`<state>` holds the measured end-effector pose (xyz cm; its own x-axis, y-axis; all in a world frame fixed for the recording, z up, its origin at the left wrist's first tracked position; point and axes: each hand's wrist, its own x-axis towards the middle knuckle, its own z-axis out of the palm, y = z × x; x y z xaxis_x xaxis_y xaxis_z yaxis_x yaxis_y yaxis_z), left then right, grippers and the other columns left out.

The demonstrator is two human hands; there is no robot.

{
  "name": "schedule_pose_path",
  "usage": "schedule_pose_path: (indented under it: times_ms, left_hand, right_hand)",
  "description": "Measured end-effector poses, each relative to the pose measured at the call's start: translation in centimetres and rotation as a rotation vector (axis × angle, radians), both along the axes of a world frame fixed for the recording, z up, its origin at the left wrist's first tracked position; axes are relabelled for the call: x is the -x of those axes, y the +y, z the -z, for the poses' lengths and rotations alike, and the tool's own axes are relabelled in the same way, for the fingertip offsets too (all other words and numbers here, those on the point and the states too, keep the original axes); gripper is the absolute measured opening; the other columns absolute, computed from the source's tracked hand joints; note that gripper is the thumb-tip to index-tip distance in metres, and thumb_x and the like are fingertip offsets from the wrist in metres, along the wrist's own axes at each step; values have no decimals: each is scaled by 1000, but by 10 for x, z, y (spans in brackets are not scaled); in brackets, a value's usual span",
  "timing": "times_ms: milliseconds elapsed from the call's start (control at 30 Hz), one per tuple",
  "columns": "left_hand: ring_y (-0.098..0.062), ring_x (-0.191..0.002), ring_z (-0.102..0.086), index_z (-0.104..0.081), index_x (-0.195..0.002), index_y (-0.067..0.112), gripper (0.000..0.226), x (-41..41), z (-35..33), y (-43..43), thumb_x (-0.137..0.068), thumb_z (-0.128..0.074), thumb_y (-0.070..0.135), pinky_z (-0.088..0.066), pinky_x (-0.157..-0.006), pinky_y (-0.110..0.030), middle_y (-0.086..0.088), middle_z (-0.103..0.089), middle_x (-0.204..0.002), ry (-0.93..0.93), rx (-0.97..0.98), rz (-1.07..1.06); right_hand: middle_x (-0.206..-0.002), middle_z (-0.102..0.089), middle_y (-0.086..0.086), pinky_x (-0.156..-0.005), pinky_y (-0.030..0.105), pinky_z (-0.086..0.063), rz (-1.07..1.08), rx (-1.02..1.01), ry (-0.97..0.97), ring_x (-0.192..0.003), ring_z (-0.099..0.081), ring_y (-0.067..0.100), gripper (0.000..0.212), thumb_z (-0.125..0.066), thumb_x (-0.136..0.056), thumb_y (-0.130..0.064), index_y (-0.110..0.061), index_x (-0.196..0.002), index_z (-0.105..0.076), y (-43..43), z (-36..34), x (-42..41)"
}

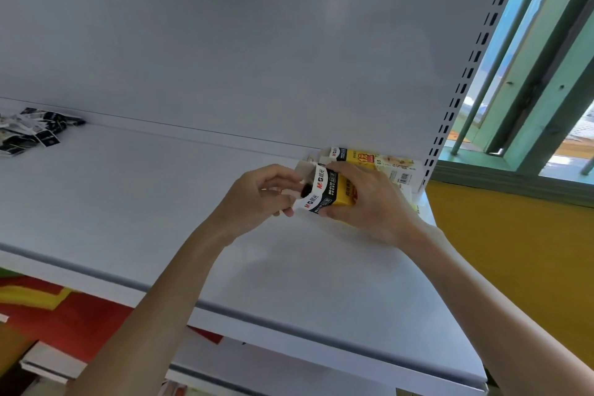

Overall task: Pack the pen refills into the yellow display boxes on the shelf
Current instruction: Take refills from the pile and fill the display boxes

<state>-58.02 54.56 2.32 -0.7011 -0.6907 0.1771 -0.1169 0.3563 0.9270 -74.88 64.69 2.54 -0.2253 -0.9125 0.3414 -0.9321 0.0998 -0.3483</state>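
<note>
— White shelf (160, 202) under both hands; what are they holding?
— Right hand (373, 206) grips a yellow display box (344, 193); left hand (257, 196) pinches its open flap (301, 202); second box (369, 158) just behind; black-and-white pile (32, 132) far left.

A shop: gondola shelf (160, 202), slotted upright (466, 74), yellow display boxes (369, 159) of stationery.

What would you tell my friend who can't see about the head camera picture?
The right hand grips a yellow display box at a white shelf while the left hand pinches its open white flap. A second yellow box lies behind it.
</note>
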Motion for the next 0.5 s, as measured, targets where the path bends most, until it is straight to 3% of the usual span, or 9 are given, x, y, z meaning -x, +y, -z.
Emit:
schedule_pose_path:
  times_ms: [67,167,267,400,500]
  left_hand:
    - [-10,-55,-60,-64,-100,24,36,3,4,2,-81,-55,-5,-46,-56,-17,11,-69,-100,-24,22,-2]
    - [-13,-72,-66,-62,-105,29,30,12,16,7,-83,-60,8,-52,-62,-18,13,-65,-102,-45,63,-79]
    - [-6,-84,-60,-60,-117,20,34,11,31,8,-84,-60,11,-43,-69,-6,4,-58,-111,-158,215,-171]
    - [-19,-126,-38,-54,-125,18,37,-15,51,6,-89,-55,19,-28,-103,-26,-1,-45,-137,-419,543,-221]
    - [-16,-134,-28,-46,-134,20,40,-46,57,11,-94,-48,25,-21,-110,-29,1,-36,-146,-526,555,-236]
  right_hand:
    - [-128,-54,-8,-96,33,-38,-40,-27,-12,-119,-46,14,69,-72,-73,-44,-28,-134,-43,-1,2,0]
    - [-132,-51,-5,-100,34,-37,-56,-74,28,-124,-43,15,70,-70,-75,-42,-27,-137,-41,-7,10,-2]
    - [-138,-43,0,-102,36,-34,-42,-143,118,-129,-35,19,72,-66,-79,-36,-23,-141,-34,-12,22,1]
    - [-137,-46,8,-102,43,-35,-36,-34,215,-127,-37,29,69,-69,-78,-33,-15,-139,-40,-10,36,-1]
    - [-128,-54,13,-96,41,-40,-83,167,178,-119,-47,33,56,-63,-79,-23,-7,-131,-50,-5,41,-18]
